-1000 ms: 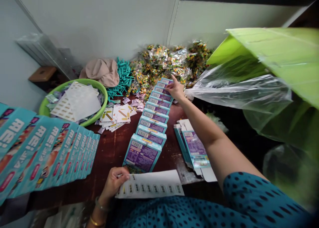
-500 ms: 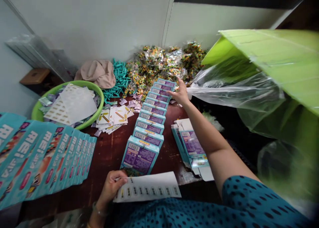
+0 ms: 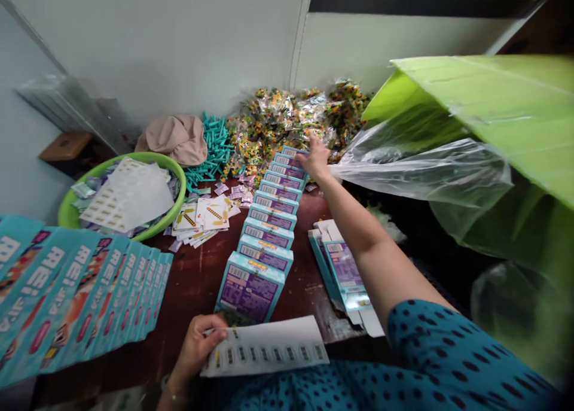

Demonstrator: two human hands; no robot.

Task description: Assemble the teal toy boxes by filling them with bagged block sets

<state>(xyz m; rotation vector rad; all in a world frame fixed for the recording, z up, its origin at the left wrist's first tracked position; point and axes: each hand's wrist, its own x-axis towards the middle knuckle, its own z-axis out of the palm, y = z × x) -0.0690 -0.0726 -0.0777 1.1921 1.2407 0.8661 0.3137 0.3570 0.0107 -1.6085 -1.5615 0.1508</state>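
Between its thumb and fingers, my left hand [image 3: 197, 344] grips a white sticker sheet [image 3: 278, 346] with a row of small oval labels, close to my body. My right hand [image 3: 316, 158] reaches to the far end of a row of teal-and-purple boxes [image 3: 249, 286]. Its fingers are stretched apart and the thumb lies at the top of one of the farthest boxes, where I cannot make out anything held. The boxes stand one behind another, barcodes towards me.
At left are more teal boxes [image 3: 89, 303] and a green basin [image 3: 179, 201] of packets and sheets. Printed cards [image 3: 208, 215], teal sticks [image 3: 210, 148] and bagged colourful pieces [image 3: 273, 121] lie behind. Flattened cartons [image 3: 343, 267] lie right, near clear plastic [image 3: 412, 166].
My right hand has shifted slightly left, over the farthest boxes. The left hand still holds the sticker sheet, and the whole view has tilted a little.
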